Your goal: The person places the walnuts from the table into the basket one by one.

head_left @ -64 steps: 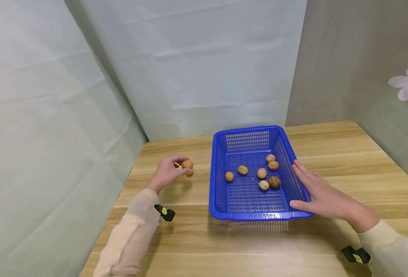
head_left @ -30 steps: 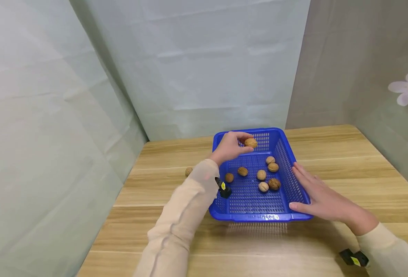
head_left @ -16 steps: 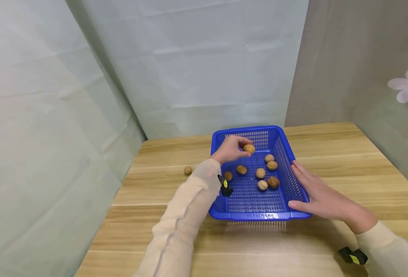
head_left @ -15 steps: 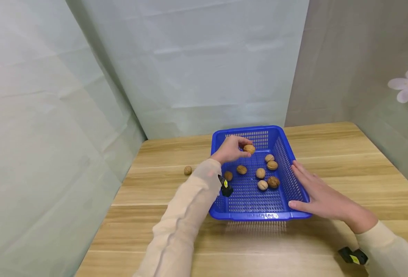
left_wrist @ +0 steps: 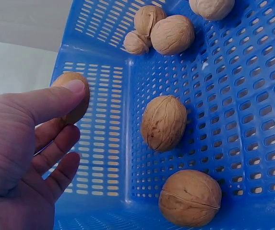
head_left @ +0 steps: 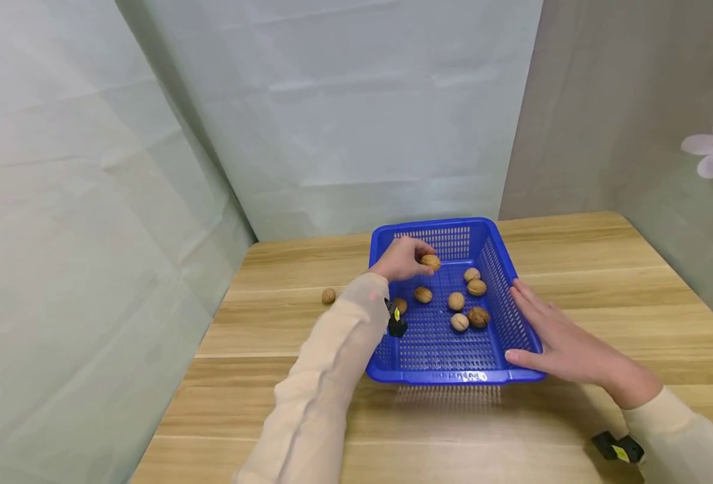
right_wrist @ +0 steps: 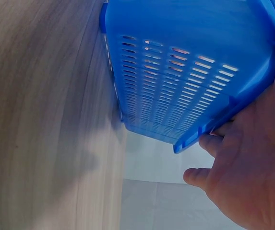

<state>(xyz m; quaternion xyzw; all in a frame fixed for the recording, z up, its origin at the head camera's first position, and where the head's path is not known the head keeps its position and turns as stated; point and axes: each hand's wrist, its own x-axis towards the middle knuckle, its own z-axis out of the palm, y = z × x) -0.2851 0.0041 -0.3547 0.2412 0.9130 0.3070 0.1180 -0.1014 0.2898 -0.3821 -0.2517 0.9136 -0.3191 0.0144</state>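
Above the back left part of the blue plastic basket [head_left: 456, 378], my left hand [head_left: 400, 259] pinches a walnut [head_left: 431, 262] between thumb and fingers. The left wrist view shows this walnut [left_wrist: 77, 106] held off the basket floor, close to the perforated wall. My right hand [head_left: 564, 343] rests on the basket's right rim, its thumb near the front corner and its fingers stretched along the edge. Several walnuts lie spread on the basket floor, among them a dark one [head_left: 478, 317] and a pale one [head_left: 459, 323].
A single walnut [head_left: 328, 296] lies on the wooden table [head_left: 241, 376] left of the basket. Grey-green cloth [head_left: 356, 121] hangs behind and at the sides. The left sleeve [head_left: 314, 403] passes in front of the basket's left rim.
My left hand has carried the walnut from the table at the left over into the basket, then a little lower. The right hand has stayed on the rim.
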